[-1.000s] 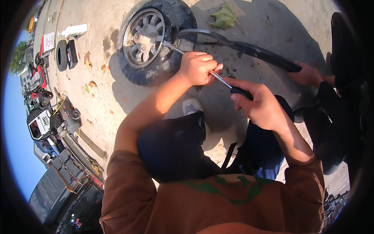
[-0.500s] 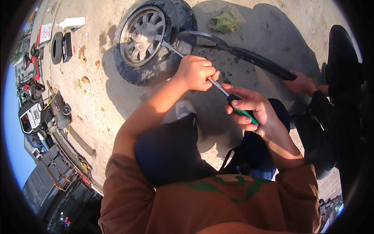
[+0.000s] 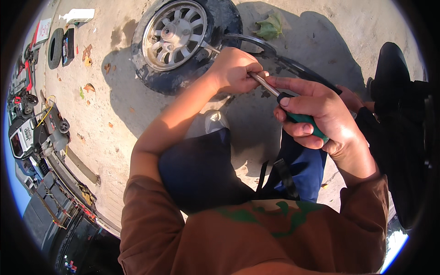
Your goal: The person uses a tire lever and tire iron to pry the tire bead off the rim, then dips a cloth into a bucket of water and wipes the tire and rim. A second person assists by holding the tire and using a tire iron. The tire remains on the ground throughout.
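Observation:
A screwdriver [image 3: 305,120] with a green and black handle and a long metal shaft slants across the middle. My left hand [image 3: 236,71] is closed around its shaft. My right hand [image 3: 327,106] grips the handle, index finger stretched along toward the shaft. Beyond my left fist, the shaft's far end meets the rim edge of a small spoked metal wheel [image 3: 183,27]. Its scuffed black tyre [image 3: 160,81] lies on the ground. A curved black rubber strip [image 3: 300,69] runs from the tyre to the right; how it joins the tyre is partly hidden by my hand.
Another person's hand [image 3: 350,98] is at the strip's right end, beside dark-clothed legs and a shoe [image 3: 392,68]. A leaf [image 3: 270,26] lies past the strip. Far left are a white bottle [image 3: 78,16], a small tyre [image 3: 55,48], a dark box [image 3: 68,46] and parked vehicles.
My right hand and the screwdriver handle have moved right and appear larger, nearer. My left hand has shifted slightly up and right along with the shaft. Both hands keep their hold.

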The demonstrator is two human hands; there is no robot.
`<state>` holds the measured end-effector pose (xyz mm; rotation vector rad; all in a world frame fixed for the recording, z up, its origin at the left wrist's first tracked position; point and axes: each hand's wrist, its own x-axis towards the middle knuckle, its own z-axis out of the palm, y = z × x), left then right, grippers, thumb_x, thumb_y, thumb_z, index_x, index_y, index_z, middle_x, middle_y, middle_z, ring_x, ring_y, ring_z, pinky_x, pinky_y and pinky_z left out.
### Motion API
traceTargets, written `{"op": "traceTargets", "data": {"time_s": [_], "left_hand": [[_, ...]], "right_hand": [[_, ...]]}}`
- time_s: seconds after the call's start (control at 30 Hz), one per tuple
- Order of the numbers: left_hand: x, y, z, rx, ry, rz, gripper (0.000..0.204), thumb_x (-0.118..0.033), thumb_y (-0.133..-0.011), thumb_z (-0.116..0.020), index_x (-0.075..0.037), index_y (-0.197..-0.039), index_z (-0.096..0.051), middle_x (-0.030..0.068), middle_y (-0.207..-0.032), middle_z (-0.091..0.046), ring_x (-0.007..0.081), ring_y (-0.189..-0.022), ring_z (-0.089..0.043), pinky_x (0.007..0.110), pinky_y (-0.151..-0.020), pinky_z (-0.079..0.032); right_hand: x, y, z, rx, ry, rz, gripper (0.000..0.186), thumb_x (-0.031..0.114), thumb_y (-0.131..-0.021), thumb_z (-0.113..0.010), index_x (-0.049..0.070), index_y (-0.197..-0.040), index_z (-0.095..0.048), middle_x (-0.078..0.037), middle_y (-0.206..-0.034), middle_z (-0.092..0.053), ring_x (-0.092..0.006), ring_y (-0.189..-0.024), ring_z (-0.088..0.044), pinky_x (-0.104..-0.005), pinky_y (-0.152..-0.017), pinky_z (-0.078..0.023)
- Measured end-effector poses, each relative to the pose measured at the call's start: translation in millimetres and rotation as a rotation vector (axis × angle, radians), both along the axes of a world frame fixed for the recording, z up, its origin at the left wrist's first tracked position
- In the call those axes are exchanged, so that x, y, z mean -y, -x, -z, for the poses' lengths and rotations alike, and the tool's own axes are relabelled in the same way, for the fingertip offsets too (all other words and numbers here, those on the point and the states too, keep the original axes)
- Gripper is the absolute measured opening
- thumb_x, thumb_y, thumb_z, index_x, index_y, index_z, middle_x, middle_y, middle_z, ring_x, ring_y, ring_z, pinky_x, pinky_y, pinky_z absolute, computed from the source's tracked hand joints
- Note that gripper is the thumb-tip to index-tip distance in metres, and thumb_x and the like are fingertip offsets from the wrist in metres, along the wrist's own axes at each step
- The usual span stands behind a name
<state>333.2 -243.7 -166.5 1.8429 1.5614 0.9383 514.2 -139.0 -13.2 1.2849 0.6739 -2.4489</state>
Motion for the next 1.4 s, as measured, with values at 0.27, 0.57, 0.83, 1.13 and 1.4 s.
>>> {"op": "traceTargets", "data": {"time_s": [0.27,0.57,0.83,1.13,1.4], "left_hand": [[1.7,-11.8,3.2,-0.195,0.082,-0.030,0.020,-0.026,-0.078,-0.067,-0.011,-0.066,-0.065,0.0079,-0.062,-0.061,0.0299,-0.062,-0.061,0.041,-0.054,-0.047],[24.6,-41.5,58.8,-0.543,0.281,0.266,0.013,-0.026,-0.065,-0.061,-0.019,-0.067,-0.071,0.0056,-0.064,-0.066,0.0269,-0.065,-0.065,0.040,-0.059,-0.051],[30.6,-30.8,68.8,-0.395,0.042,0.244,0.012,-0.027,-0.065,-0.064,-0.016,-0.065,-0.070,0.0044,-0.063,-0.063,0.0247,-0.063,-0.065,0.037,-0.057,-0.052],[-1.3,-8.9,27.5,-0.159,0.016,0.137,0.012,-0.026,-0.070,-0.070,-0.014,-0.072,-0.068,0.0037,-0.065,-0.063,0.0281,-0.062,-0.063,0.039,-0.054,-0.049],[8.8,-8.4,24.2,-0.077,-0.016,0.117,0.020,-0.024,-0.076,-0.068,-0.012,-0.062,-0.062,0.0048,-0.058,-0.058,0.0282,-0.056,-0.059,0.038,-0.051,-0.046]], "right_hand": [[3.2,-17.0,6.3,-0.047,-0.238,-0.154,0.046,0.003,-0.090,-0.053,-0.008,-0.133,-0.044,-0.017,-0.096,-0.059,-0.0098,-0.054,-0.054,-0.0225,-0.040,-0.041],[99.0,-102.5,162.4,-0.204,-1.410,-0.370,0.045,0.005,-0.082,-0.070,0.017,-0.125,-0.063,-0.010,-0.090,-0.060,-0.0223,-0.072,-0.060,-0.0300,-0.063,-0.048],[100.2,-88.7,141.9,-0.131,-1.312,-0.441,0.044,-0.005,-0.078,-0.070,0.005,-0.120,-0.065,-0.011,-0.093,-0.068,-0.0205,-0.080,-0.067,-0.0266,-0.075,-0.052],[24.2,-46.5,41.4,-0.134,-1.359,-0.585,0.042,-0.004,-0.068,-0.074,0.001,-0.108,-0.067,-0.012,-0.113,-0.063,-0.0179,-0.092,-0.062,-0.0279,-0.078,-0.050],[43.8,-63.1,66.0,-0.652,-1.745,-0.311,0.016,-0.006,-0.071,-0.069,-0.003,-0.087,-0.066,-0.022,-0.101,-0.068,-0.0270,-0.082,-0.071,-0.0282,-0.064,-0.056]]}}
